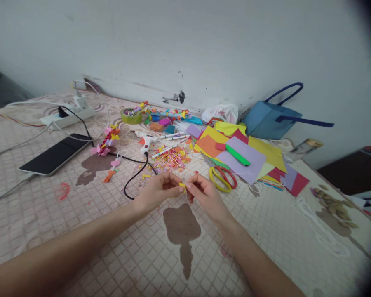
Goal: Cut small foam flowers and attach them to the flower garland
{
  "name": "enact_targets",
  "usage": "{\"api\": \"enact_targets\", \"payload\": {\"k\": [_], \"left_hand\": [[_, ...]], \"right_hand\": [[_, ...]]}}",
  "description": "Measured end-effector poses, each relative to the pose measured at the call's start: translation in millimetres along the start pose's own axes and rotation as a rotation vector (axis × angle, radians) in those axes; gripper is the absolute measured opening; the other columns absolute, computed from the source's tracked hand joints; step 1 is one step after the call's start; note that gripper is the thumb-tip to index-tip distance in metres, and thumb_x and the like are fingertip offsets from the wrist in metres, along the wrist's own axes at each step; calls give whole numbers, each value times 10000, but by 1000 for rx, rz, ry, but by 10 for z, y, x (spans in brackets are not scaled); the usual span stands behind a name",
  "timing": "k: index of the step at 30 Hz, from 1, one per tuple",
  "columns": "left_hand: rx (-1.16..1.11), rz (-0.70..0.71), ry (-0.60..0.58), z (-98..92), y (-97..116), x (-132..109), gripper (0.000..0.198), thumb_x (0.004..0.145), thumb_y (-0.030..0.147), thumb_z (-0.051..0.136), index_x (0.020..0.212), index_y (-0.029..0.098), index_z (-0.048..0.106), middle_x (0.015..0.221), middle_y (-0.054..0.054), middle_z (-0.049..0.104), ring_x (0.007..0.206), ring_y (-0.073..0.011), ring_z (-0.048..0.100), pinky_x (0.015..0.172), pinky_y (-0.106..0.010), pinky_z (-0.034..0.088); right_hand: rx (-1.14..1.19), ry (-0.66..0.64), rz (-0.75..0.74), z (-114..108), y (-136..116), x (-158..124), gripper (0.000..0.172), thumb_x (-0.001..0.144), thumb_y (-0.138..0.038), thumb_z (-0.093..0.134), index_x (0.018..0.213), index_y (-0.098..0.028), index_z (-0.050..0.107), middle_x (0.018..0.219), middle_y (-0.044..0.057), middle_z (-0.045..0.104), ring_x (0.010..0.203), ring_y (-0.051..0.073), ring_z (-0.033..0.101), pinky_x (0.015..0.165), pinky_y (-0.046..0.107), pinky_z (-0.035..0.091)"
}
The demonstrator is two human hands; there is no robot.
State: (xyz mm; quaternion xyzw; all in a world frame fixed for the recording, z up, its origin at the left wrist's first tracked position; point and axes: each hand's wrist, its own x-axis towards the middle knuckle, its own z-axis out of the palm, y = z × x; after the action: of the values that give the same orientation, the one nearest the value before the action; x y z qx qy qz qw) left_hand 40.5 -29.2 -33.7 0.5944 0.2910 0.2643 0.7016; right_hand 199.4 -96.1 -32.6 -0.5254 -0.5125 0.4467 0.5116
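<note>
A small piece of yellow paper [182, 187] is pinched between my two hands above the tabletop. My left hand [160, 187] has its thumb and index finger closed on the paper's left side. On the other side, the fingertips of my right hand [205, 194] are closed at the paper's right edge. Its exact shape is mostly covered by my fingers. Just beyond my hands lies a heap of coloured paper scraps [171, 159]. Scissors with yellow and red handles [221, 179] rest near my right hand. A white glue gun [146, 142] lies farther back on the left.
A phone-like black device [55, 154] and a power strip [69, 117] with cables sit at left. Coloured paper sheets [244, 159], a green cutter [237, 155] and a blue bag [270, 119] are at right. White string [321, 231] lies at the right. A wall stands behind.
</note>
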Motion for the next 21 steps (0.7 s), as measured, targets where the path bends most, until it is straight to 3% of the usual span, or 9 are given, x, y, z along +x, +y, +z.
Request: {"api": "enact_targets", "payload": {"k": [4,14,21], "left_hand": [[16,-43,-59,-6,3,-10,246,743,346,661,795,111,606,747,-22,625,706,-122,588,711,-272,463],[65,-53,1,1,21,-14,197,758,309,637,701,126,595,675,-21,651,646,-112,593,666,-244,466],[64,-63,-21,-5,17,-24,209,759,319,647,697,123,607,674,-27,662,641,-109,596,651,-230,472]], "right_hand": [[36,3,11,0,6,3,225,825,-380,608,740,-182,542,596,-40,523,513,96,496,502,234,424],[138,-20,57,21,5,-17,280,858,-443,560,763,-180,575,622,-21,551,539,101,506,498,224,429],[49,-47,51,0,-16,-18,283,832,-442,594,740,-176,570,609,-25,538,534,101,503,507,233,420]]}}
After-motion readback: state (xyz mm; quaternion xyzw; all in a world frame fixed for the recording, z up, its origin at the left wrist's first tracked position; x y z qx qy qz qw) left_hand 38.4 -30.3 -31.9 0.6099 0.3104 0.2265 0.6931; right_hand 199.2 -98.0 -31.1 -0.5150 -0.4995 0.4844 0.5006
